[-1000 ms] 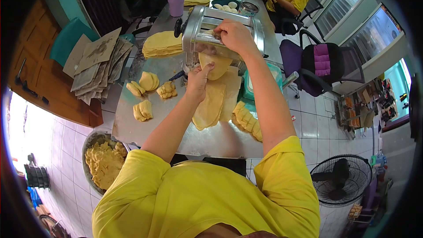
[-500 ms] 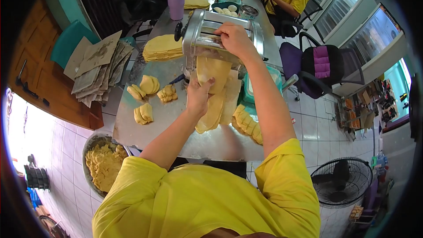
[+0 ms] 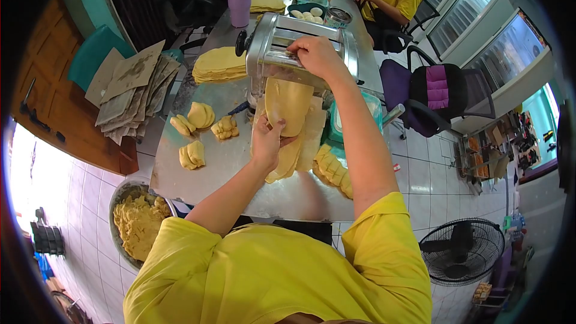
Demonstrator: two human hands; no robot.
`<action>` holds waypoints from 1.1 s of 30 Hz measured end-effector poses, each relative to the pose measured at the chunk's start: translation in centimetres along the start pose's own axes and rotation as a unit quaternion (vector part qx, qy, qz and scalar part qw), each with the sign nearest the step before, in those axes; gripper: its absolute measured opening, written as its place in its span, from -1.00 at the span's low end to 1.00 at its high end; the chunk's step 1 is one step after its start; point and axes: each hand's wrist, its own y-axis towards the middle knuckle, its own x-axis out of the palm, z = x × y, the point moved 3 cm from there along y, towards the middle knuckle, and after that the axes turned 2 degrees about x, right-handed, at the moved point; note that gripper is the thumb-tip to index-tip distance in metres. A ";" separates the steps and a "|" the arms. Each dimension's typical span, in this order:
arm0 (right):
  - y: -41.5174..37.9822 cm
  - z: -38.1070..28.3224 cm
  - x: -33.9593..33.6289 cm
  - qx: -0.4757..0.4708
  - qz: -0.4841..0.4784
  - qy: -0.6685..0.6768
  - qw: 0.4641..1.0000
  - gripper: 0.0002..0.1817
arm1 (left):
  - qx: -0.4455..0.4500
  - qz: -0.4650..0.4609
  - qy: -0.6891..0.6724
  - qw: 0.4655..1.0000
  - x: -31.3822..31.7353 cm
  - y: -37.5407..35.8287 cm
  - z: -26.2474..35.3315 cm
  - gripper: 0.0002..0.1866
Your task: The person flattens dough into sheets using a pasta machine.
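A silver dough sheeter stands on the metal table. From its lower front hangs a flat yellow dough sheet. My left hand grips the lower end of this sheet, thumb in front and fingers behind. My right hand is at the top of the sheeter, its fingers bent together over the slot; what they hold, if anything, is hidden. Below the machine, more dough sheets lie in a layered pile. Several folded dough pieces rest left of it, and a row of cut dough lies to the right.
Stacked dough sheets and a purple tumbler stand at the back left. A teal-rimmed container is right of the sheeter. A bowl of dough sits low at left, a fan at right. Co-workers sit at the far end.
The dough sheet hangs lower from the sheeter, and my left hand has moved slightly down with it. My right hand has shifted a little left and down on the machine's top.
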 end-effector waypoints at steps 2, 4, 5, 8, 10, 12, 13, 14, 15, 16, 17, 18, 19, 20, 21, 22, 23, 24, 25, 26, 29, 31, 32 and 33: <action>-0.1 -0.1 -0.2 0.003 0.013 0.019 1.000 -0.75 | -0.017 0.008 -0.003 1.000 -0.1 -0.1 -0.3 -0.75; -0.1 0.1 -0.2 0.005 0.027 0.038 0.999 -0.76 | -0.009 0.009 -0.009 1.000 -0.2 -0.3 -0.4 -0.76; -0.1 0.2 -0.2 0.003 0.059 0.056 0.997 -0.77 | -0.008 0.009 -0.009 1.000 -0.4 -0.3 -0.6 -0.76; -0.2 0.0 -0.7 0.022 0.102 0.075 0.992 -0.79 | -0.002 0.003 0.002 1.000 -0.8 -0.1 -1.2 -0.70; -0.3 0.0 -0.8 0.044 0.113 0.076 0.990 -0.80 | -0.001 0.000 -0.001 1.000 -0.8 -0.3 -1.3 -0.70; -0.3 0.0 -0.9 0.048 0.115 0.070 0.990 -0.81 | -0.002 0.001 -0.002 1.000 -0.7 -0.7 -1.1 -0.72; -0.3 -0.1 -0.9 0.046 0.114 0.072 0.990 -0.81 | -0.003 0.003 -0.004 1.000 -0.7 -0.9 -0.9 -0.75; -0.3 -0.1 -0.9 0.053 0.114 0.065 0.990 -0.81 | -0.002 0.005 -0.004 1.000 -0.7 -1.1 -0.8 -0.75; -0.3 -0.2 -0.9 0.059 0.114 0.059 0.990 -0.80 | -0.002 0.002 -0.008 1.000 -0.6 -1.3 -0.7 -0.75; -0.3 -0.3 -0.9 0.057 0.111 0.062 0.990 -0.80 | -0.003 -0.001 -0.012 1.000 -0.6 -1.5 -0.6 -0.74; -0.3 -0.4 -1.0 0.056 0.114 0.062 0.990 -0.80 | -0.002 0.004 -0.013 1.000 -0.6 -1.9 -0.4 -0.74; -0.4 -0.5 -1.0 0.055 0.116 0.062 0.990 -0.80 | -0.003 -0.005 -0.015 1.000 -0.6 -2.3 -0.2 -0.74; -0.3 -0.6 -1.0 0.053 0.110 0.068 0.990 -0.80 | -0.004 -0.013 -0.018 1.000 -0.7 -2.7 -0.1 -0.74; -0.3 -0.5 -1.0 0.047 0.114 0.061 0.991 -0.80 | -0.004 -0.004 -0.019 1.000 -0.9 -3.1 -0.2 -0.74; -0.3 -0.4 -0.9 0.042 0.117 0.053 0.991 -0.80 | -0.008 -0.002 -0.013 1.000 -1.1 -3.6 -0.4 -0.73; -0.2 -0.2 -0.7 0.026 0.126 0.059 0.990 -0.80 | -0.013 -0.002 -0.006 1.000 -1.4 -4.1 -0.6 -0.72; -0.3 0.1 -0.5 0.028 0.121 0.063 0.990 -0.80 | -0.016 0.005 -0.006 1.000 -1.9 -4.5 -1.0 -0.72; -0.2 0.2 -0.5 0.030 0.119 0.056 0.991 -0.79 | -0.034 0.003 0.010 0.999 -2.5 -4.8 -1.6 -0.70; -0.1 0.3 -0.5 0.030 0.118 0.051 0.991 -0.79 | -0.051 0.004 0.026 0.998 -3.3 -4.9 -2.0 -0.68; 0.0 0.3 -0.6 0.009 0.120 0.023 0.992 -0.80 | -0.048 0.013 0.028 0.998 -4.1 -4.9 -2.4 -0.68; 0.2 0.6 -0.4 -0.008 0.113 0.024 0.993 -0.80 | -0.094 0.006 0.045 0.995 -5.9 -5.5 -2.8 -0.63; 0.1 0.6 -0.4 0.010 0.100 0.034 0.994 -0.80 | -0.098 -0.032 0.158 0.982 -6.9 -5.6 -1.9 -0.58; 0.1 0.8 -0.4 0.032 0.092 0.036 0.995 -0.80 | -0.097 -0.028 0.157 0.982 -8.0 -5.1 -1.7 -0.58; 0.2 0.8 -0.4 0.031 0.091 0.039 0.995 -0.80 | 0.024 0.011 0.295 0.955 -9.8 -4.2 -1.0 -0.58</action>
